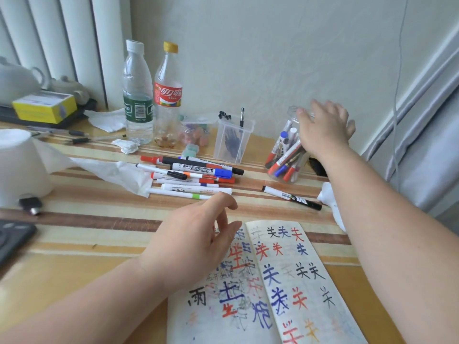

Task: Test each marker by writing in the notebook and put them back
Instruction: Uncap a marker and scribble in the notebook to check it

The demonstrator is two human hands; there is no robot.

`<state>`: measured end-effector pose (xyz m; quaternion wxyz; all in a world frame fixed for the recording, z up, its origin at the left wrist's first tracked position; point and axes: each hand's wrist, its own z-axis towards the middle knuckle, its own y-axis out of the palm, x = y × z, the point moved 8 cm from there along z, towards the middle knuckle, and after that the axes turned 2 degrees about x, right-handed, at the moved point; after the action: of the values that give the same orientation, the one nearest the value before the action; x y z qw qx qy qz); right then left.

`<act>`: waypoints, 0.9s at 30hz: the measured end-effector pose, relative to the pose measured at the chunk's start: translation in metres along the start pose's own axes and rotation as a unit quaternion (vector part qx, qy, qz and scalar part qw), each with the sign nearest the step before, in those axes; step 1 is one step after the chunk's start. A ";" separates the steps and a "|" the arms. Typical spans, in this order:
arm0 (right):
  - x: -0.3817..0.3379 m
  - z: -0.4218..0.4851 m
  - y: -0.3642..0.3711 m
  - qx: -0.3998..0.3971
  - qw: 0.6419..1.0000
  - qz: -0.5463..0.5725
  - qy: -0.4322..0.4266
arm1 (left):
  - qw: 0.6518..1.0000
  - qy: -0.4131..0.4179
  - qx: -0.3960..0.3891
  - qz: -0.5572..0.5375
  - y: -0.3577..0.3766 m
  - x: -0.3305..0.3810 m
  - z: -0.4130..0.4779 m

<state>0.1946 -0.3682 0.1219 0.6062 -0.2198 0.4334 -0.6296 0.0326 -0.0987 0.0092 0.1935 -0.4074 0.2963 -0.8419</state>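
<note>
The right hand (325,127) is extended forward over the mouth of the clear jar (285,160). Its fingers are spread and straight, and it holds nothing. The thumb lies at the jar rim; contact with the rim cannot be confirmed from this angle.

The left hand (198,239) hovers above the upper left corner of the notebook (298,269). Its fingers are relaxed and slightly bent, and it is empty.

The notebook lies open on the counter (99,234), nearest the person. Both pages carry test characters in black, blue, red and orange ink.

The jar stands at the far right of the counter, near the wall. It contains a bundle of markers, mostly white-barrelled with red, blue and black caps, leaning at different angles.

One black-and-white marker (291,197) lies alone on the counter, between the jar and the notebook.

The marker pile (193,175) lies left of the jar and beyond the left hand. The markers lie roughly parallel, several overlapping.

Behind the pile stand:
- a square clear container (233,140) holding pens;
- a cola bottle (167,95);
- a water bottle (137,95), just beside the cola bottle.

A tissue roll (19,165) stands at the left edge.
</note>
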 end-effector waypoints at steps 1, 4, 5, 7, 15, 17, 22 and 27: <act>-0.006 -0.010 -0.010 0.062 0.997 0.026 -0.026 | 1.000 -0.002 -0.005 0.005 0.001 0.000 0.000; -0.041 -0.060 -0.019 0.145 0.970 0.141 -0.136 | 0.999 -0.010 -0.024 0.029 0.001 -0.001 0.000; -0.057 -0.075 -0.009 0.095 0.965 0.175 -0.172 | 0.999 -0.017 -0.034 0.037 0.002 -0.002 0.001; -0.093 -0.109 0.023 -0.068 0.951 0.202 -0.223 | 0.997 -0.040 -0.044 0.045 0.000 -0.007 0.002; -0.139 -0.160 0.083 -0.244 0.929 0.034 -0.278 | 0.994 -0.097 -0.045 0.013 -0.018 -0.021 -0.003; -0.144 -0.160 0.082 -0.256 0.927 0.017 -0.272 | 0.994 -0.104 -0.044 0.005 -0.021 -0.021 -0.004; -0.123 -0.150 0.053 -0.240 0.950 0.025 -0.200 | 0.993 -0.107 -0.043 -0.001 -0.021 -0.024 -0.004; -0.081 -0.189 0.010 -0.308 0.856 0.413 0.040 | 0.994 -0.074 -0.075 -0.001 -0.018 -0.019 -0.004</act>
<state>0.0621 -0.2373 0.0343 0.6942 -0.1707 0.6797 -0.1642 0.0395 -0.0730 0.0082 0.1832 -0.4825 0.3433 -0.7847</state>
